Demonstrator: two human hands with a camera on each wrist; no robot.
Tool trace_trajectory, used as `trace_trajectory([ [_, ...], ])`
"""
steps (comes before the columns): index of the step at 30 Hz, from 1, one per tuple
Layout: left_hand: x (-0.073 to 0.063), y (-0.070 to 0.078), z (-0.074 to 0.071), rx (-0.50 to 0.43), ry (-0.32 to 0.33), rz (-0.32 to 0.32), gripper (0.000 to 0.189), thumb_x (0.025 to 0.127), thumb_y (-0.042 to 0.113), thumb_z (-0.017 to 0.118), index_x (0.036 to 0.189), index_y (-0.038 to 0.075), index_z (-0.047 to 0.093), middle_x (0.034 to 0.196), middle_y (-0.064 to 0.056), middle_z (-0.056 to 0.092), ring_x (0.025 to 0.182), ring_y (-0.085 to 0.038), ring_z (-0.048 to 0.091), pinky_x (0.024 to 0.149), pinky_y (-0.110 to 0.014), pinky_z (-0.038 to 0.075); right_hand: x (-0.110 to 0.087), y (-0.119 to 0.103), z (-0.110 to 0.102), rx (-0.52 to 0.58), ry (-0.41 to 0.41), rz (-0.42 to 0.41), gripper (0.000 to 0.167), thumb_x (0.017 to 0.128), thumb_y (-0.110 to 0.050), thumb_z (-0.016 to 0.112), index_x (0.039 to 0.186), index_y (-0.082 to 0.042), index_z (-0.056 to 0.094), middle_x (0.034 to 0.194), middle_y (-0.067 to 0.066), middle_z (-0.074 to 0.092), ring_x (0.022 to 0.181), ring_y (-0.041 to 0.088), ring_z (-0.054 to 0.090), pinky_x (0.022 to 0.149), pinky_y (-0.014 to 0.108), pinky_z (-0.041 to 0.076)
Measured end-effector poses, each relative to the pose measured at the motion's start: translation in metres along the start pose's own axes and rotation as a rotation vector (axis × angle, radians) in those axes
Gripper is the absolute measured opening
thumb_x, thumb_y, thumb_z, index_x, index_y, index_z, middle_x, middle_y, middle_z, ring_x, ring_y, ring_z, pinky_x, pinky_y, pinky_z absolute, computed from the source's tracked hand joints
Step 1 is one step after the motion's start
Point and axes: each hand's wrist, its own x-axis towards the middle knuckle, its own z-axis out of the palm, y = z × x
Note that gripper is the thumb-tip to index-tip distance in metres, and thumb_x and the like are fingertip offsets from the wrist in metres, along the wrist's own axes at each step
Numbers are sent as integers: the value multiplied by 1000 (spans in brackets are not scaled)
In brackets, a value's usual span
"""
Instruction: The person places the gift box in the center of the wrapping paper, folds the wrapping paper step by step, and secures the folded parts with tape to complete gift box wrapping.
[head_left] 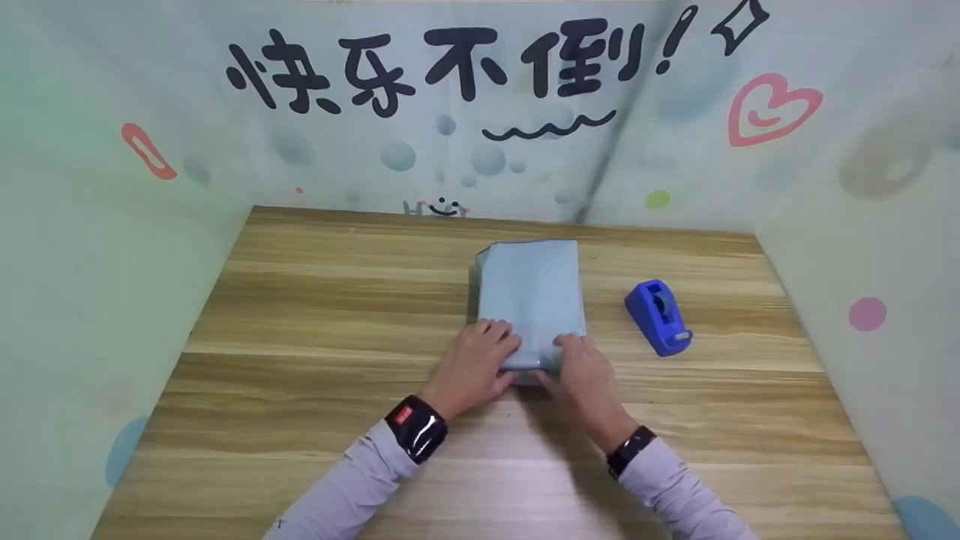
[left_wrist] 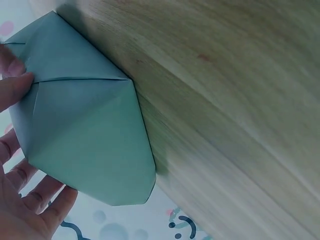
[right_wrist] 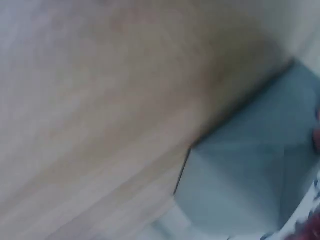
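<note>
A box-shaped package wrapped in light blue paper (head_left: 531, 292) lies on the wooden table, its near end toward me. My left hand (head_left: 471, 366) grips the near left corner, fingers over the top and thumb at the near end. On the opposite corner, my right hand (head_left: 589, 381) holds the package the same way, thumb against the near end. The left wrist view shows folded flaps on the package's end (left_wrist: 92, 130), with the left thumb by a crease. Blur softens the right wrist view, where the package (right_wrist: 240, 180) shows but most of the right hand does not.
A blue tape dispenser (head_left: 658, 319) stands to the right of the package on the wooden table (head_left: 337, 330). Behind the table hangs a pale printed backdrop (head_left: 450, 165) with dark characters, and similar pale sheets flank both sides.
</note>
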Motion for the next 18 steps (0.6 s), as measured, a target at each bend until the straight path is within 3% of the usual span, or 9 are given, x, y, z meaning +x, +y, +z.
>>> trace_trajectory([
  [4,-1,1,3,-60,-19,-27,44,83,45,63,115,16,57,119,-4,55,108,-21,50,94,-35,45,2,16,-10,204,-16,180,39,83,-22,70,106,2,50,75,8,56,61,16,54,54,31,49],
  [7,-3,-3,1,-287,-51,-120,51,86,46,60,124,13,53,131,-7,48,120,-23,45,102,-39,40,9,32,-17,379,-37,329,35,89,-17,63,111,6,49,76,10,53,60,17,48,54,29,42],
  [8,-3,-6,0,-367,-66,-185,54,87,46,59,129,13,50,136,-8,45,124,-24,42,103,-41,38,12,37,-18,422,-89,406,39,90,-19,61,115,8,49,81,13,55,64,18,49,57,29,43],
  [10,-3,-12,-2,-520,-88,-356,62,88,47,57,136,10,43,142,-10,38,129,-28,37,103,-47,38,16,47,-21,482,-282,557,52,92,-31,57,125,8,46,96,19,57,76,24,54,66,32,46],
  [12,-2,-18,-2,-650,-120,-523,68,89,46,55,140,5,36,144,-17,33,132,-33,34,104,-52,35,16,55,-21,588,-468,656,63,91,-41,55,130,8,43,114,25,55,95,31,56,79,37,48],
  [13,-1,-21,0,-720,-137,-577,68,90,45,54,139,1,36,142,-20,37,130,-35,37,103,-52,36,15,59,-20,648,-540,689,66,91,-44,55,131,7,43,121,25,52,105,34,55,86,40,48],
  [15,-1,-26,3,-877,-188,-646,67,92,43,52,137,-5,38,137,-24,44,126,-36,42,103,-50,37,11,63,-19,765,-629,732,65,91,-46,54,131,4,43,133,25,46,121,37,46,98,46,43],
  [18,-3,-30,7,-1104,-240,-658,60,93,37,54,129,-9,43,127,-26,51,120,-34,48,103,-45,39,1,66,-18,913,-628,759,56,90,-40,57,126,0,43,137,25,40,126,38,42,102,47,39],
])
